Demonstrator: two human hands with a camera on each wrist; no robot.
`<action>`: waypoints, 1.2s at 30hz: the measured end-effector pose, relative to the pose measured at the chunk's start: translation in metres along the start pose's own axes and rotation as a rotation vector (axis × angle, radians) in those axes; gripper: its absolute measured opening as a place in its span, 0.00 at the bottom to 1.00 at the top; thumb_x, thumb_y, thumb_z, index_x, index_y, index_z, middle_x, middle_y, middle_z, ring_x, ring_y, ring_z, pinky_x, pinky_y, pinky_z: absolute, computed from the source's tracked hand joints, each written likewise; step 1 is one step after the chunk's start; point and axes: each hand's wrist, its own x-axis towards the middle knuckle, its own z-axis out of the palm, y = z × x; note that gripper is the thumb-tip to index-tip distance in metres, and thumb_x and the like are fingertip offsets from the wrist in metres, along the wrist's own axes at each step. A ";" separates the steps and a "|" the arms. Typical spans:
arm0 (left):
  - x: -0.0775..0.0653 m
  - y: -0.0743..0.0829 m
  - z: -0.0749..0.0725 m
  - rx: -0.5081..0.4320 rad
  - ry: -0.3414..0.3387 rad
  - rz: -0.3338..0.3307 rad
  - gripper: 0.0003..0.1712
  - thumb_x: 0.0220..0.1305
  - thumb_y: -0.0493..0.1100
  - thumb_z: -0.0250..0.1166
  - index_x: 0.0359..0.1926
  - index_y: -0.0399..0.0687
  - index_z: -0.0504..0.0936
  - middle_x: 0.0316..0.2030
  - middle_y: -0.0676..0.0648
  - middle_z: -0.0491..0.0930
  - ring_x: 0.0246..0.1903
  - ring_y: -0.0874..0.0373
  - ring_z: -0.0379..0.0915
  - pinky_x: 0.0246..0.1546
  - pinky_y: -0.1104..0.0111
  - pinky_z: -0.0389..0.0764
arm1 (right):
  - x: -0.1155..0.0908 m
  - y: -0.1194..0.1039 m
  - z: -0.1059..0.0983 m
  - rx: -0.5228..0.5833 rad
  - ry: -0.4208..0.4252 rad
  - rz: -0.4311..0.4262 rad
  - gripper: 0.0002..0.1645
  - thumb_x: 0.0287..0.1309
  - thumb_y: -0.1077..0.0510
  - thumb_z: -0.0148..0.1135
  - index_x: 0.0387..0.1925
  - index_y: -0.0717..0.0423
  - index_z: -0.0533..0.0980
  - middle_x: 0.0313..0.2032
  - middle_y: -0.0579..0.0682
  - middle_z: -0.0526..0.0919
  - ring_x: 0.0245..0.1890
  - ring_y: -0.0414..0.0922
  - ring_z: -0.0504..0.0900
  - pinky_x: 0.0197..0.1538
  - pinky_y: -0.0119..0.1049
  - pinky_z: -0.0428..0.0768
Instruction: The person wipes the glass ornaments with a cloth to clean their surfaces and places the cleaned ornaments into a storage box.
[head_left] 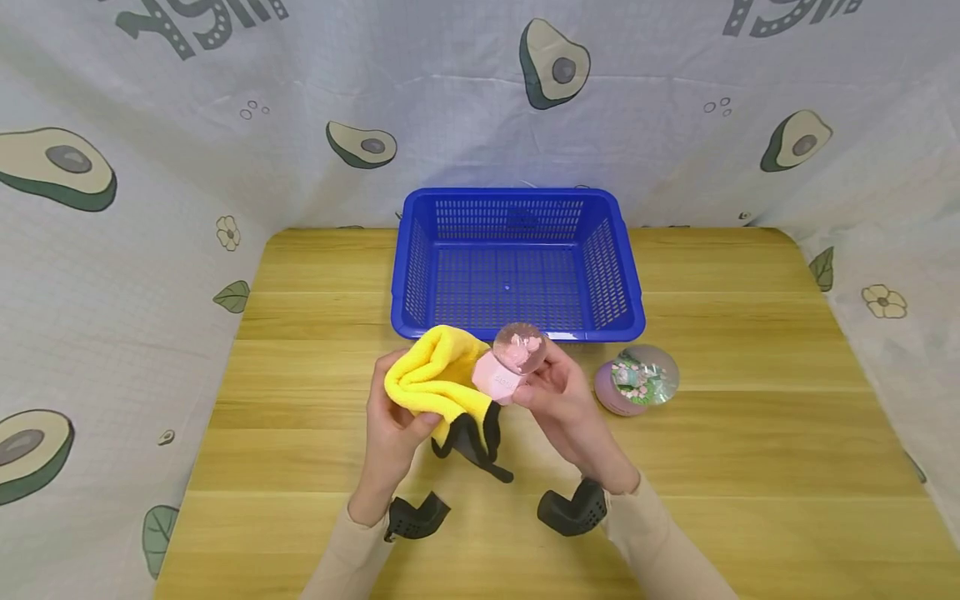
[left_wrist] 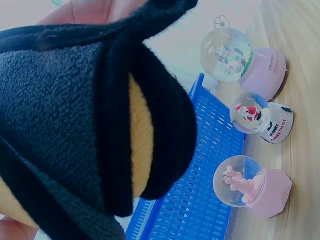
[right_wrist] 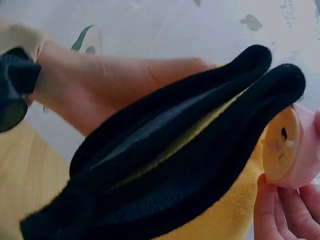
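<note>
My left hand (head_left: pixel 392 429) grips a folded plush cloth (head_left: pixel 442 367), yellow on one face and dark grey with black edging on the other. Beside it, my right hand (head_left: pixel 566 408) holds a pink snow globe (head_left: pixel 517 354) by its faceted base. The globe tilts toward the cloth, and its round underside shows in the right wrist view next to the black edging. Right of this hand a larger snow globe (head_left: pixel 637 383) with a lilac base stands on the table. In the left wrist view a small Christmas snow globe (left_wrist: pixel 272 122) stands between the lilac and pink ones.
A blue plastic basket (head_left: pixel 400 275) with slotted walls sits at the back middle of the wooden table (head_left: pixel 300 400), just beyond the hands. Behind the table hangs a pale curtain (head_left: pixel 465 100) printed with avocados. Black wrist cameras (head_left: pixel 573 508) are strapped to both forearms.
</note>
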 end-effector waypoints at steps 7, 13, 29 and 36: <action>-0.001 0.001 0.001 0.004 -0.027 -0.008 0.34 0.57 0.51 0.70 0.61 0.49 0.66 0.57 0.44 0.67 0.54 0.52 0.67 0.51 0.66 0.76 | 0.001 0.000 0.003 -0.186 0.039 -0.048 0.31 0.47 0.71 0.69 0.52 0.51 0.69 0.50 0.51 0.74 0.49 0.45 0.75 0.49 0.33 0.77; 0.001 -0.001 0.003 0.010 -0.075 0.033 0.35 0.57 0.48 0.70 0.62 0.46 0.65 0.60 0.44 0.66 0.58 0.49 0.63 0.56 0.64 0.72 | 0.002 -0.003 0.004 -0.286 0.015 -0.066 0.30 0.48 0.74 0.67 0.52 0.55 0.69 0.49 0.53 0.76 0.52 0.47 0.75 0.52 0.34 0.77; 0.007 -0.004 0.003 0.113 -0.153 -0.159 0.43 0.59 0.59 0.66 0.62 0.33 0.60 0.56 0.42 0.66 0.52 0.51 0.66 0.52 0.67 0.74 | 0.003 -0.007 0.000 -0.837 -0.114 -0.292 0.27 0.42 0.78 0.66 0.48 0.63 0.76 0.49 0.54 0.79 0.53 0.49 0.75 0.54 0.38 0.75; 0.007 -0.008 0.001 0.038 -0.157 -0.340 0.43 0.61 0.61 0.63 0.62 0.34 0.60 0.53 0.39 0.68 0.49 0.45 0.67 0.48 0.66 0.77 | 0.008 -0.004 -0.003 -1.044 -0.242 -0.568 0.24 0.39 0.76 0.60 0.42 0.58 0.79 0.46 0.57 0.77 0.47 0.52 0.77 0.53 0.35 0.75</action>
